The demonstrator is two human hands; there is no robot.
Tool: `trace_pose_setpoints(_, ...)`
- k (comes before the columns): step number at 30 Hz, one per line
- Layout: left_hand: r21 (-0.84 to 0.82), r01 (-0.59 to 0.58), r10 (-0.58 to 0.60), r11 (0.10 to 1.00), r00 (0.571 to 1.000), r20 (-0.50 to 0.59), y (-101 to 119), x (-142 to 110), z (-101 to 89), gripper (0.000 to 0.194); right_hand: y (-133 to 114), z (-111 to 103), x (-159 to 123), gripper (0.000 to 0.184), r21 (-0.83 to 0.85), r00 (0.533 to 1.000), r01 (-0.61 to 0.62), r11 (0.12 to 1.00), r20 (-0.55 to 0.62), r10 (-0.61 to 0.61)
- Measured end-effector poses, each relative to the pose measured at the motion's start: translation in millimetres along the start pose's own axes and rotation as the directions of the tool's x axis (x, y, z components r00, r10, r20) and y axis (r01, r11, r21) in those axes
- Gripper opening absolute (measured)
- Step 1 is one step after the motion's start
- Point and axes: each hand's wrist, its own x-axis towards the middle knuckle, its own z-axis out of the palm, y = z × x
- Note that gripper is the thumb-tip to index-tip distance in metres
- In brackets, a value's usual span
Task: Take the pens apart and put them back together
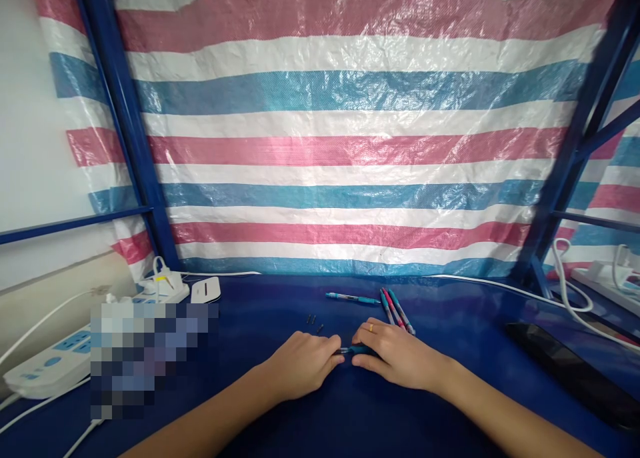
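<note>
Near the front of the blue table, my left hand (309,365) and my right hand (395,353) face each other, both closed on one slim pen (346,351). Its clear section shows between the two sets of fingertips, and a teal part goes under my right fingers. The ends of the pen are hidden in my hands. Just beyond my right hand lie several pens (399,309) side by side, teal and pink. A teal pen (353,299) lies crosswise to their left. Several tiny dark pieces (313,320), perhaps springs, sit beyond my left hand.
White power strips (55,358) with cables stand at the left, beside a small white box (205,290) and a blurred-out patch. At the right lies a long black object (575,371), with a white cable (500,286) behind it. Blue frame posts and a striped plastic sheet (340,148) bound the table.
</note>
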Motion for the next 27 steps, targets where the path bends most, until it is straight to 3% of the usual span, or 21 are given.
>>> trace_pose_setpoints(3,0.016,0.005,-0.005,1.0,1.0,-0.001,1.2,-0.1,0.0,0.02,0.3,0.3,0.8,0.02,-0.001,0.999,0.03,1.0,0.033,-0.03)
trace_pose_setpoints(8,0.055,0.008,-0.01,0.998,0.999,0.044,4.0,-0.5,-1.2,0.019,3.4,2.9,1.0,0.003,-0.064,1.0,-0.018,0.998,0.017,0.02)
trace_pose_setpoints(12,0.038,0.03,-0.031,0.999,0.999,0.042,1.0,-0.1,-0.9,0.019,7.1,3.8,-0.6,0.01,-0.06,0.999,-0.05,0.997,-0.012,0.049)
trace_pose_setpoints(19,-0.06,-0.067,0.065,0.996,0.997,-0.03,-1.2,-2.1,-1.1,0.017,7.0,4.3,-0.4,0.014,-0.016,0.999,-0.024,1.0,0.025,0.024)
trace_pose_setpoints(27,-0.055,-0.065,0.064,0.996,0.998,-0.019,-1.3,-2.2,-4.6,0.021,2.1,-4.3,-1.5,0.016,-0.045,0.995,-0.041,0.998,0.093,0.046)
